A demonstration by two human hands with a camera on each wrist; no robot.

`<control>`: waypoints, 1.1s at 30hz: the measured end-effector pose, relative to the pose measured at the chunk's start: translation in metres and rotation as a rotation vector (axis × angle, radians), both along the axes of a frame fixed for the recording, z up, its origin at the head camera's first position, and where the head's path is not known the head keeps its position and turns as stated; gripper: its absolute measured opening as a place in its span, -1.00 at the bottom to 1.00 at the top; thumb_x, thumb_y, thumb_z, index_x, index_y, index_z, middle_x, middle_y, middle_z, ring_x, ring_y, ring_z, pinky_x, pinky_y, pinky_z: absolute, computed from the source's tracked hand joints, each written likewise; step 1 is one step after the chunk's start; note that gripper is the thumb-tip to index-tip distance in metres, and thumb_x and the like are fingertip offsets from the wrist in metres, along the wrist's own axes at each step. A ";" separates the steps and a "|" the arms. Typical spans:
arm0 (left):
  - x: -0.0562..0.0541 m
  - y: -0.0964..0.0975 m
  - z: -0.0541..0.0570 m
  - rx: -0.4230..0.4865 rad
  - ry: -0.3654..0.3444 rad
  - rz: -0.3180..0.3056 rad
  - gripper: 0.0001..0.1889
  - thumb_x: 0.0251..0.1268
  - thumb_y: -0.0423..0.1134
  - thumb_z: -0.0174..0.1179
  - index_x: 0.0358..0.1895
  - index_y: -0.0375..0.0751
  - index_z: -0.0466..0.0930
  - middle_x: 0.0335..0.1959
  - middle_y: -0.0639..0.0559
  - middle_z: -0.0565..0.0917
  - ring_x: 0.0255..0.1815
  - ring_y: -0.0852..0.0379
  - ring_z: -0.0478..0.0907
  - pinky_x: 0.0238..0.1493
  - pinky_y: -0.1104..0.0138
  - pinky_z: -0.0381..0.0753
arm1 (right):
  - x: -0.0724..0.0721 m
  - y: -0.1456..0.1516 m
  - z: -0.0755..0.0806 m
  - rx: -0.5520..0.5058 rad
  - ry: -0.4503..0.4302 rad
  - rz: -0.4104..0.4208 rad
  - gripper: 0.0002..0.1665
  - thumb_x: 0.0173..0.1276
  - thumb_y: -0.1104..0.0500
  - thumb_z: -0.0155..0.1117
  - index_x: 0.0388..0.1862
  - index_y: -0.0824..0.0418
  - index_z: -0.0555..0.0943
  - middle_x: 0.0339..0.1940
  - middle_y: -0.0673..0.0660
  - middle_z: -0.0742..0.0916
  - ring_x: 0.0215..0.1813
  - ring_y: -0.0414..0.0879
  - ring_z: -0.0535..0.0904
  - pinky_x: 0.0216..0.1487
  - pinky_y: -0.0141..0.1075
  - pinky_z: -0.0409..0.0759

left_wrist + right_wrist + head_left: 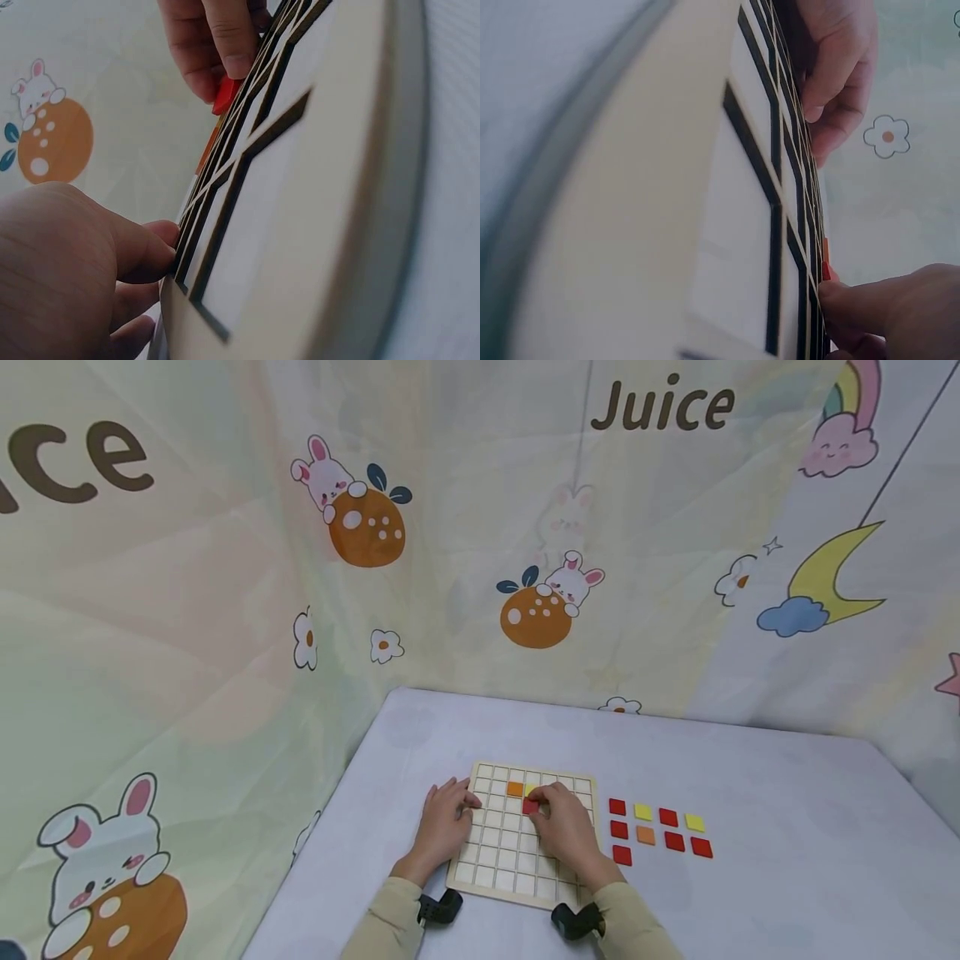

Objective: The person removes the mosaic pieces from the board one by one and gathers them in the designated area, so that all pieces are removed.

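A pale wooden grid board (517, 900) lies on the table, its squares edged by thin raised strips. My right hand (567, 831) pinches a red square tile (529, 806) between thumb and fingers over an upper-middle cell; the red tile (225, 96) also shows under those fingertips in the left wrist view. Just above it, an orange tile (515, 788) sits in the grid, with a yellow tile (530, 789) beside it, partly covered by the right hand. My left hand (446, 822) rests at the board's left edge, thumb touching the top and fingers loosely extended along the side.
Right of the board, loose square tiles lie in rough rows: several red tiles (674, 842), two yellow ones (642, 811) and one orange (646, 835). A white cloth-covered table (787, 860) carries everything. Printed curtains (450, 527) stand behind and at the left.
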State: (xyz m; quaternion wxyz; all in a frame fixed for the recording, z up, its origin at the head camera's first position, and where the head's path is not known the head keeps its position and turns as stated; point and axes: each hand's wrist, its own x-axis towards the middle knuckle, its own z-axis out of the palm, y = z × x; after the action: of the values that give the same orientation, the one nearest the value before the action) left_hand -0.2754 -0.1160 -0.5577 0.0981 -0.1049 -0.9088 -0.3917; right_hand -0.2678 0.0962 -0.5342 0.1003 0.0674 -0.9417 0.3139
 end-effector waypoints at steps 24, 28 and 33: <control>0.001 0.000 0.003 -0.013 0.042 -0.002 -0.82 0.25 -0.43 0.12 -0.29 -0.03 0.62 0.31 -0.18 0.50 0.44 -0.22 0.25 0.47 -0.18 -0.06 | 0.026 0.034 0.011 -0.004 -0.024 -0.068 -0.62 0.23 0.14 0.44 0.04 0.11 0.67 -0.05 0.05 0.63 -0.10 -0.07 0.56 -0.14 -0.24 0.71; 0.002 0.000 0.003 -0.018 0.024 0.001 -0.81 0.26 -0.43 0.11 -0.28 -0.02 0.62 0.31 -0.16 0.49 0.45 -0.20 0.24 0.48 -0.16 -0.07 | 0.032 0.042 0.010 0.007 -0.013 -0.077 -0.62 0.21 0.18 0.45 0.03 0.12 0.65 -0.08 0.02 0.64 -0.17 -0.10 0.54 -0.17 -0.26 0.69; 0.002 0.001 0.002 -0.015 0.014 0.006 -0.81 0.26 -0.42 0.10 -0.28 -0.01 0.62 0.32 -0.14 0.49 0.45 -0.18 0.24 0.50 -0.14 -0.09 | 0.036 0.055 0.008 0.001 -0.054 -0.104 -0.59 0.23 0.18 0.43 0.07 0.14 0.62 -0.04 0.05 0.64 -0.25 -0.11 0.46 -0.33 -0.38 0.55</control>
State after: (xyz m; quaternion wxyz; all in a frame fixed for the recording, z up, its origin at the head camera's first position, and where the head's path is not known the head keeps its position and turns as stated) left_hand -0.2739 -0.1151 -0.5558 0.1049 -0.1058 -0.9113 -0.3838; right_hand -0.2315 0.1512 -0.5262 0.0910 0.0097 -0.9465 0.3095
